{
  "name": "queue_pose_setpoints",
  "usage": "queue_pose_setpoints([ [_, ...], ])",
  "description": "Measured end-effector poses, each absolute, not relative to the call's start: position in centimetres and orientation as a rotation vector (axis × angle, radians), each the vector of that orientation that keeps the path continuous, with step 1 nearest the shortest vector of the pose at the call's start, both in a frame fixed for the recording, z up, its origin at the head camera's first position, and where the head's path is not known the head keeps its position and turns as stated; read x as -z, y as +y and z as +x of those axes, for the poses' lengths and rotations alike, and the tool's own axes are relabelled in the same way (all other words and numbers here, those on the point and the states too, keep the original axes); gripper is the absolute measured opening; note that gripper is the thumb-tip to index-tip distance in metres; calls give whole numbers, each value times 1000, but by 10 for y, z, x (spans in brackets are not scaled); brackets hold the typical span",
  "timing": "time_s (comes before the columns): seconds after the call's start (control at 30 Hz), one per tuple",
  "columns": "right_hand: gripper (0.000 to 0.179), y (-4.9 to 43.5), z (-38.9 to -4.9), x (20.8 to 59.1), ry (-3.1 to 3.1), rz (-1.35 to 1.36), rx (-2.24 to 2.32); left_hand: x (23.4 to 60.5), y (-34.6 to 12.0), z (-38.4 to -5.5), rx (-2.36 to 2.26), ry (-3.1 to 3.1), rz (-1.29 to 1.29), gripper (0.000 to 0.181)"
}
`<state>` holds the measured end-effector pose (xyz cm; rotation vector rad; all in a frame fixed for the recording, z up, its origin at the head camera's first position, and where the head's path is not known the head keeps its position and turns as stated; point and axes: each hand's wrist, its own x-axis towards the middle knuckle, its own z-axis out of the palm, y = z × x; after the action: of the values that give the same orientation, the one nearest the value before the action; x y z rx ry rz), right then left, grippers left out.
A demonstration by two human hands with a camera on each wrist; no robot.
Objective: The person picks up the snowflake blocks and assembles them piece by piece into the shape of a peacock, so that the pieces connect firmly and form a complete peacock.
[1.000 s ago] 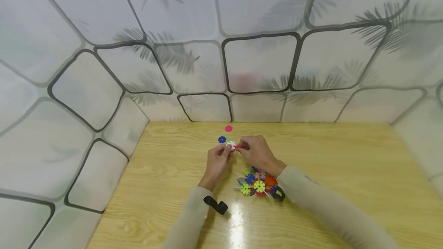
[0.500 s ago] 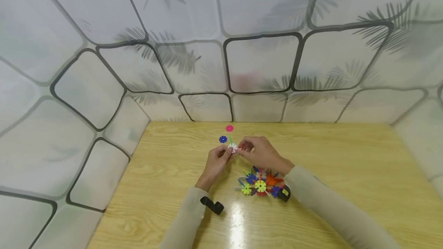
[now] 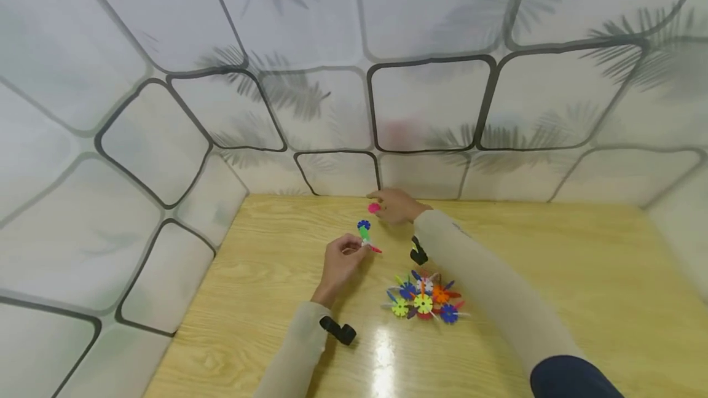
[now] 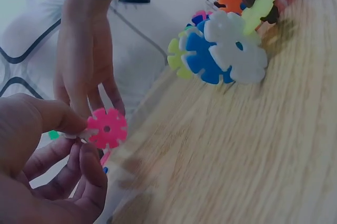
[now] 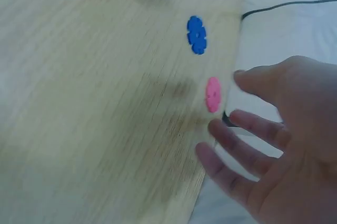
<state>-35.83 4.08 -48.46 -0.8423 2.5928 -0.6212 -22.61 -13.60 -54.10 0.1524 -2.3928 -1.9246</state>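
Between thumb and fingers, my left hand [image 3: 343,260] pinches a white notched plastic disc [image 4: 79,134]. Joined to it are a pink disc [image 4: 107,128] and a green disc [image 3: 364,233]. My right hand [image 3: 398,204] reaches to the table's far edge, fingers spread and holding nothing. Right by its fingertips lies a loose pink disc [image 5: 212,95], flat on the wood. A loose blue disc [image 5: 197,36] lies a little nearer, beside the green one in the head view. In front of the hands sits a cluster of joined multicoloured discs [image 3: 423,303].
A patterned fabric wall [image 3: 420,174] rises along the back edge of the wooden table [image 3: 265,275], and another stands at the left. Black wrist mounts sit on the left sleeve [image 3: 293,349] and the right sleeve [image 3: 487,281].
My right hand has let go of the pink disc, now fixed to the white one, and moved away to the loose pink disc at the back. The left hand keeps its pinch.
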Motion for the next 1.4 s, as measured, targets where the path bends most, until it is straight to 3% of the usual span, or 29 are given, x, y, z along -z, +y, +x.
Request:
queue_pose_setpoints([
  [0.17, 52, 36, -359, 482, 2646, -842, 303, 543, -130, -228, 2120, -2290, 234, 8],
  [0.43, 15, 47, -352, 495, 2790, -844, 410, 542, -127, -229, 2326, -2156, 310, 9],
  [0.6, 23, 62, -348, 503, 2728, -775, 589, 540, -124, -230, 2289, -2180, 408, 13],
  [0.73, 16, 77, -338, 506, 2728, -764, 782, 540, -122, -231, 2301, -2158, 449, 14],
  [1.1, 12, 96, -271, 480, 2737, -749, 1157, 531, -116, -231, 2509, -1993, 462, 13],
  [1.4, 10, 88, -245, 479, 2769, -734, 1289, 521, -99, -225, 2580, -1895, 479, 22],
])
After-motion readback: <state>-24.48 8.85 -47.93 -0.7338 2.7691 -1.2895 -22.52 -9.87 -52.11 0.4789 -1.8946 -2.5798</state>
